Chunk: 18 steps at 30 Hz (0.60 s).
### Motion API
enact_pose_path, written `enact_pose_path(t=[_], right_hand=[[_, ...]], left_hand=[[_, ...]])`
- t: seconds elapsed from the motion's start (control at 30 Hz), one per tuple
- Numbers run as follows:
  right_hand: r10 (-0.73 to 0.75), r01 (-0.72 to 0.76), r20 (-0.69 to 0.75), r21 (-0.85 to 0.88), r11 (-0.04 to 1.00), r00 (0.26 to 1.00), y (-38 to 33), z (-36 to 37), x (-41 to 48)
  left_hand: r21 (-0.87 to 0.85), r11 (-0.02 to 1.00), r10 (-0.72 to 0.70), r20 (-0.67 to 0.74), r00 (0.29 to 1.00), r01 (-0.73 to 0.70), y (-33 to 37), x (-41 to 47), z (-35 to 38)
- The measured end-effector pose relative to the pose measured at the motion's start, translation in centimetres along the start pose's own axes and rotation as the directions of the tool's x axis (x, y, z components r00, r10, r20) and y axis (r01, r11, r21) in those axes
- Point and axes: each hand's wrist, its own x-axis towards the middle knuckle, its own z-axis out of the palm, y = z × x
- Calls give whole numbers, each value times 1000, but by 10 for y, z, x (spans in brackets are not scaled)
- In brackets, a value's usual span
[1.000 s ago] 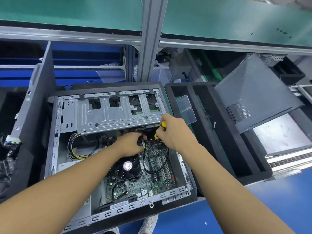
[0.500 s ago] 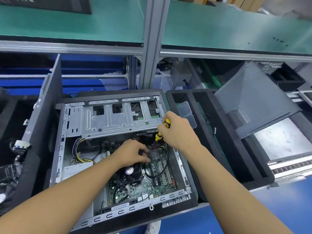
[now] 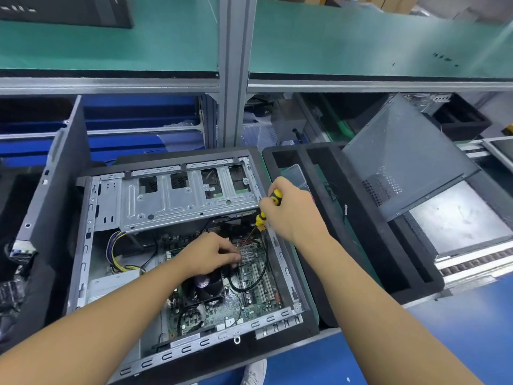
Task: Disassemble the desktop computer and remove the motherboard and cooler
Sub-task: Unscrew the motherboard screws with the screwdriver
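Gripping one screwdriver [image 3: 268, 208], right hand [image 3: 291, 211]; left hand [image 3: 206, 254] on one motherboard [image 3: 249, 284]

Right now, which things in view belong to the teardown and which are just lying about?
Job: computer case, motherboard, cooler, screwdriver in right hand, left hand at the motherboard.
Lying about: detached side panel, black foam tray, clear plastic box.

The left hand [image 3: 208, 254] has drawn back from the drive cage [image 3: 177, 201] to the small heatsink [image 3: 248, 254]; the right hand [image 3: 294, 215] has lifted the screwdriver [image 3: 261, 219] slightly, baring its shaft.
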Motion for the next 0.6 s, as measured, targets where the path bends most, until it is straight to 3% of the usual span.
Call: enact_pose_path(t=[0.17, 0.3, 0.43, 0.6], right_hand=[[16, 11, -225, 120, 993, 974, 11, -22, -2], [41, 58, -414, 223, 973, 909, 26, -49, -7], [47, 56, -567, 162, 985, 822, 51, -82, -12], [156, -131, -522, 83, 988, 839, 91, -109, -26]], left_hand=[[-183, 977, 125, 97, 987, -106, 45, 10, -5], [-335, 935, 107, -55, 993, -119, 92, 34, -14], [-223, 959, 165, -62, 984, -175, 133, 56, -4], [-6, 996, 87, 221, 971, -88, 175, 94, 44]])
